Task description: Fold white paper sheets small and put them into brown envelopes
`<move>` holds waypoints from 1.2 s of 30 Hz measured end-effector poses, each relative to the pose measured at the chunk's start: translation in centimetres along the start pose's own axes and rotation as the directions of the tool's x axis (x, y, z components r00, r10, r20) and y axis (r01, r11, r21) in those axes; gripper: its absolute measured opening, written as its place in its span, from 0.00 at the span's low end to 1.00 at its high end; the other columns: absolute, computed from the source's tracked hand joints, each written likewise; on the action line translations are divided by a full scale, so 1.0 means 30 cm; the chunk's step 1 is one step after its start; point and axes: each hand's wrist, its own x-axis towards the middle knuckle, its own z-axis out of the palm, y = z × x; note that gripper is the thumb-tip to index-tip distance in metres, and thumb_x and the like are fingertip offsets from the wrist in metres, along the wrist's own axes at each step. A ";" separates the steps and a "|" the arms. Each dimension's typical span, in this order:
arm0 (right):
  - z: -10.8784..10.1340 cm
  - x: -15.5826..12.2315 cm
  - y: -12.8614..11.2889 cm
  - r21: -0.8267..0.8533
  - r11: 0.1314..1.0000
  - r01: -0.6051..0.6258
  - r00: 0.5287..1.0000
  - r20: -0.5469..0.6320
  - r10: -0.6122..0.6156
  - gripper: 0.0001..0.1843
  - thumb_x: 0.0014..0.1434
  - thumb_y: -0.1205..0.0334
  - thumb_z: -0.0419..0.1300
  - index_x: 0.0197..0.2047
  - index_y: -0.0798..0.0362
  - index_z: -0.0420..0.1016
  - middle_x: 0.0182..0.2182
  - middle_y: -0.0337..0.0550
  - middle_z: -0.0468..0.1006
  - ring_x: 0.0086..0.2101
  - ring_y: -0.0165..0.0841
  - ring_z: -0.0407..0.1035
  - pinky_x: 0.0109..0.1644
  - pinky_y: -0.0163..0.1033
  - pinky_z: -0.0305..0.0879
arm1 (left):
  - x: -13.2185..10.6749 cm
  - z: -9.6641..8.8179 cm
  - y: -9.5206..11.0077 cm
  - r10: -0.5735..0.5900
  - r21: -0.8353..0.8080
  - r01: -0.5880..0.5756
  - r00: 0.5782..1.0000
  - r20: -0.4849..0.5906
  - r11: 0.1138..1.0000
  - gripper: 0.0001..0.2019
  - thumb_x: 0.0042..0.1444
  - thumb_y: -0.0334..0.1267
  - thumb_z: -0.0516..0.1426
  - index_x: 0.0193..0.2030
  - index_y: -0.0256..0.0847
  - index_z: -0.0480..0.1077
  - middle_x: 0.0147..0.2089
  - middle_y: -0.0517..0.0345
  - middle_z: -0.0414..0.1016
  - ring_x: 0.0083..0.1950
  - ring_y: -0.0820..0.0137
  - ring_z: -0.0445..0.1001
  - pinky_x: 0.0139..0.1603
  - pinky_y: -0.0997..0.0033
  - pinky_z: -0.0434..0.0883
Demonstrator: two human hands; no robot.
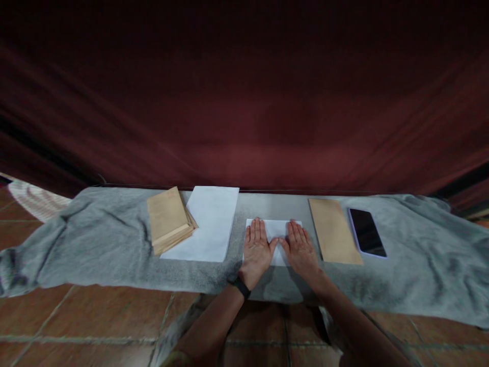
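A white sheet of paper (pixel 278 259), which looks folded, lies in the middle of the grey cloth. My left hand (pixel 257 247) rests flat on its left part, fingers stretched toward the far edge. Flat on the right part lies my right hand (pixel 300 247), its fingers a little apart. The two thumbs meet or nearly meet over the paper's middle. Both palms hide much of the sheet. Just right of my right hand is a brown envelope (pixel 336 232). To the left lies a stack of white paper (pixel 210 224).
Several brown envelopes (pixel 170 216) are piled on the left, overlapping the white stack. A phone (pixel 367 233) with a dark screen lies at the right. The grey cloth (pixel 110 239) covers a long narrow surface before a dark red curtain (pixel 244 127). Tiled floor (pixel 103 311) shows below.
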 end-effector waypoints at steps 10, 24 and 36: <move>-0.028 -0.026 0.027 -0.003 1.000 -0.014 1.000 -0.028 0.014 0.37 0.74 0.49 0.46 0.75 0.69 0.48 0.71 0.69 0.57 0.69 0.53 0.54 0.69 0.58 0.57 | -0.021 -0.012 0.007 -0.064 -0.017 0.064 0.997 -0.044 0.998 0.41 0.70 0.57 0.45 0.75 0.21 0.49 0.76 0.29 0.50 0.79 0.51 0.46 0.77 0.47 0.50; -0.049 -0.062 0.038 0.068 0.998 -0.003 1.000 -0.012 0.004 0.37 0.74 0.51 0.46 0.76 0.67 0.42 0.72 0.68 0.55 0.71 0.53 0.50 0.69 0.62 0.57 | -0.016 -0.032 0.001 0.072 0.020 -0.071 0.996 -0.051 0.997 0.36 0.71 0.55 0.45 0.75 0.26 0.53 0.78 0.38 0.49 0.79 0.53 0.45 0.78 0.47 0.48; -0.059 -0.059 -0.055 0.076 0.979 0.190 0.977 0.079 -0.196 0.30 0.74 0.62 0.45 0.75 0.59 0.52 0.74 0.56 0.54 0.72 0.43 0.48 0.74 0.56 0.50 | -0.004 -0.044 -0.005 0.250 0.002 -0.251 0.966 0.060 0.968 0.26 0.72 0.39 0.44 0.74 0.32 0.56 0.77 0.44 0.54 0.78 0.59 0.52 0.76 0.53 0.54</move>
